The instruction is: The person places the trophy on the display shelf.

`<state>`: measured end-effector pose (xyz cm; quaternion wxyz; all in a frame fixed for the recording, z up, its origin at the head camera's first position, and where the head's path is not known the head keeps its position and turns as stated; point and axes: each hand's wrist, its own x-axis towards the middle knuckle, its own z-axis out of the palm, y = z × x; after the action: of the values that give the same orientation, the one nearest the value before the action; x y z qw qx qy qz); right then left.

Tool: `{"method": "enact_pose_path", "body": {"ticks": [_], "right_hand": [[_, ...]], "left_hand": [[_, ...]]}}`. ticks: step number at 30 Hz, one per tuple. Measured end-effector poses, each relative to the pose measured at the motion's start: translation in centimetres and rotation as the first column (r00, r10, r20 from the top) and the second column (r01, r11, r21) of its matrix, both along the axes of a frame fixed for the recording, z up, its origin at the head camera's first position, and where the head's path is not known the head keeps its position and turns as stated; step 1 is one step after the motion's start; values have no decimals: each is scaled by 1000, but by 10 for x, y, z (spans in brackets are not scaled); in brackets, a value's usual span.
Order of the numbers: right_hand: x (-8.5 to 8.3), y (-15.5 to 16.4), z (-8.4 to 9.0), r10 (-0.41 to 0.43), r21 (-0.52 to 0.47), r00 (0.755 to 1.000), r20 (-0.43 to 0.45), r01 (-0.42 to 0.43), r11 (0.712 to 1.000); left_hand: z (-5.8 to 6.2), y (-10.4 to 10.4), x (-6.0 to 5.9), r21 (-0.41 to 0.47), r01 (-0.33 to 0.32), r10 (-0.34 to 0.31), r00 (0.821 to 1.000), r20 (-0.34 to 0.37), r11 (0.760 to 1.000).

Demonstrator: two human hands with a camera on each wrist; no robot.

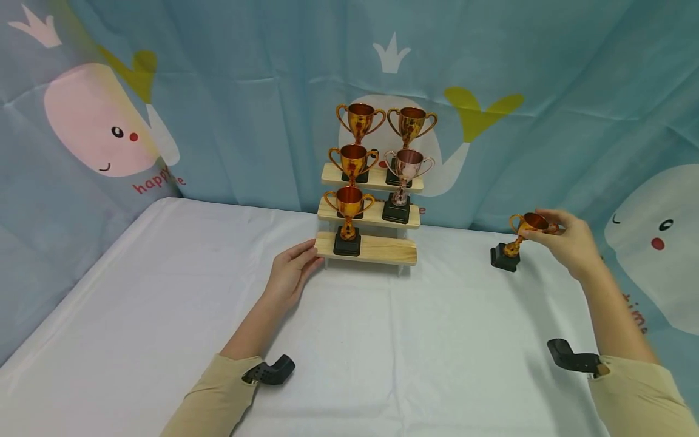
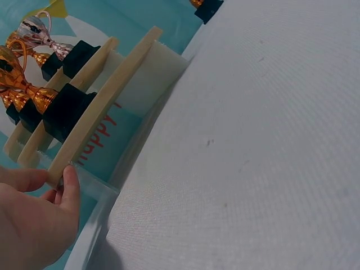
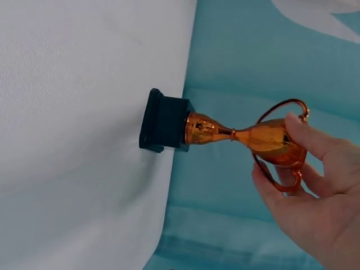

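Observation:
My right hand (image 1: 570, 244) grips a small gold trophy (image 1: 532, 223) by its cup, fingers at the rim and handle. The trophy tilts, its black base (image 3: 169, 122) close over the white cloth in the right wrist view. Far to the left, my left hand (image 1: 289, 272) pinches the left end of the lowest board of a three-tier wooden display stand (image 1: 388, 247), thumb and fingers on either side of the board's tip (image 2: 63, 163). A gold trophy (image 1: 349, 200) stands at the left of that lowest board.
Higher up the stand, the middle tier bears a gold trophy (image 1: 353, 159) and a rose-pink trophy (image 1: 407, 164); two gold trophies, left (image 1: 360, 118) and right (image 1: 411, 121), stand on top. Behind hangs a blue printed curtain (image 1: 235, 133). A white cloth (image 1: 349, 352) covers the table.

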<state>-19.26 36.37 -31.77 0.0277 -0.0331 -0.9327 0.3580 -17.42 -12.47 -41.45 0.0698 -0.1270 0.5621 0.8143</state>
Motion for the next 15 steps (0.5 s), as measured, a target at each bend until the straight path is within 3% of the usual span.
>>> {"method": "enact_pose_path", "body": {"ticks": [15], "right_hand": [[5, -25, 18, -8, -20, 999, 32, 9, 1000]], "left_hand": [[0, -1, 1, 6, -2, 2, 1000, -10, 1000]]}}
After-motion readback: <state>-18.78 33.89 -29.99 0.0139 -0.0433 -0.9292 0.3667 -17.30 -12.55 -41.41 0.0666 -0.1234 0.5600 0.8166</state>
